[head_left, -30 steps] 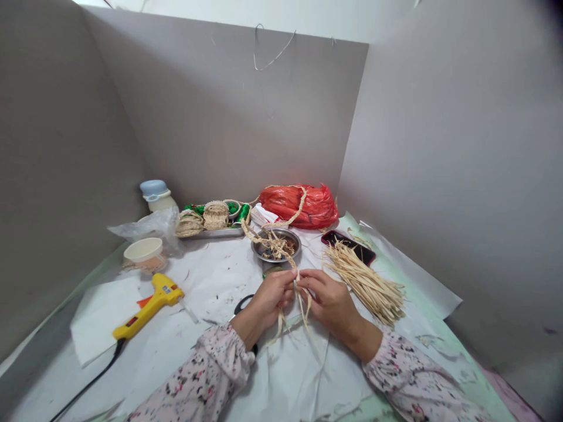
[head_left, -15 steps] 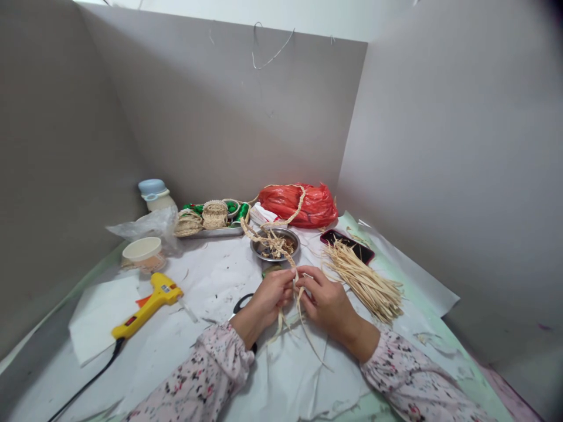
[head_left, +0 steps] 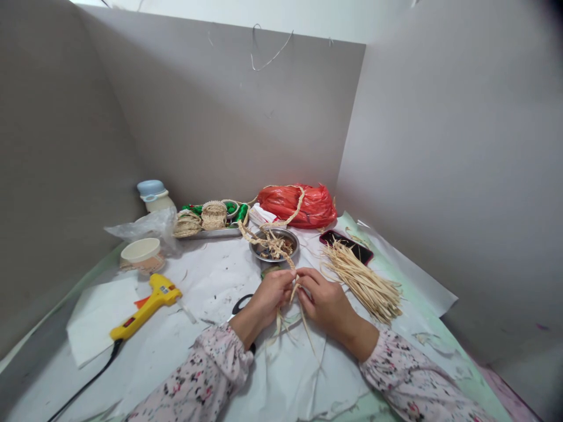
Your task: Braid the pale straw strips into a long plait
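A pale straw braid (head_left: pixel 289 259) runs from the red bag over the metal bowl (head_left: pixel 296 253) down to my two hands. My left hand (head_left: pixel 271 293) pinches the braid's near end, with loose strands hanging below its fingers. Close beside it, my right hand (head_left: pixel 323 299) has its fingers closed on the straw strands (head_left: pixel 307 328) at the same end. The fingertips of both hands almost meet. To the right lies a bundle of loose straw (head_left: pixel 365 284), partly over a phone (head_left: pixel 347 246).
A yellow glue gun (head_left: pixel 145 308) with a black cord lies left on white paper. Behind it stand a paper cup (head_left: pixel 143 255) and a blue-capped bottle (head_left: pixel 153 196). A tray (head_left: pixel 211 233) holds woven pieces. The red bag (head_left: pixel 299 205) is at the back. Scissors (head_left: pixel 241 303) lie partly under my left arm.
The fingers of my right hand have shifted slightly, and a strand now bends in a loop between the hands. The long hanging strand has swung a little left.
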The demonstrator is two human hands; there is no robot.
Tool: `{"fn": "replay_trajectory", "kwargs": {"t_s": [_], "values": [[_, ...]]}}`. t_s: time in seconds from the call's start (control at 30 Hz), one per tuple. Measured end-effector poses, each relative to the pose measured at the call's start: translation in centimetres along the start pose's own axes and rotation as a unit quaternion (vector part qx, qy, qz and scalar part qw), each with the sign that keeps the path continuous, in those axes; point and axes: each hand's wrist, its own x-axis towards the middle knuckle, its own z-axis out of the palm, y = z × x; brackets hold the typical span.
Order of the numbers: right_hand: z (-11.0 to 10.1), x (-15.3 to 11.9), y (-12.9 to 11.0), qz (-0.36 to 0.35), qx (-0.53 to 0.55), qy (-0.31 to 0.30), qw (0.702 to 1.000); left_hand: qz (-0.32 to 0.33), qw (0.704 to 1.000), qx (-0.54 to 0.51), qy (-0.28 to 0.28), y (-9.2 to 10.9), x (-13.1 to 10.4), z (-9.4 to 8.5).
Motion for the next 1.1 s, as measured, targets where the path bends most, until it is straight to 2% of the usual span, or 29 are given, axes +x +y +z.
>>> {"fn": "replay_trajectory", "kwargs": {"t_s": [0.17,0.43,0.63,0.77,0.9,1.1], "values": [[-0.2,-0.1,0.0,0.011,0.074,-0.002,0.997,0.007,1.000,0.024,-0.003,0.1,0.0,-0.1],[0.2,-0.2,0.7,0.088,0.140,0.022,0.986,-0.002,0.998,0.065,0.001,0.3,-0.1,-0.2],[0.2,0.3,1.5,0.163,0.119,0.087,0.976,-0.013,0.996,0.089,0.004,0.0,0.0,-0.2],[0.2,0.5,1.7,0.181,0.208,0.028,0.961,0.029,0.993,0.116,-0.007,-0.3,0.2,-0.4],[0.2,0.5,1.6,0.194,0.308,-0.046,0.930,0.016,0.993,0.112,-0.035,-0.5,0.4,-0.4],[0.4,0.6,1.8,0.198,0.313,-0.044,0.928,0.022,0.987,0.155,-0.017,-0.3,0.3,-0.2]]}}
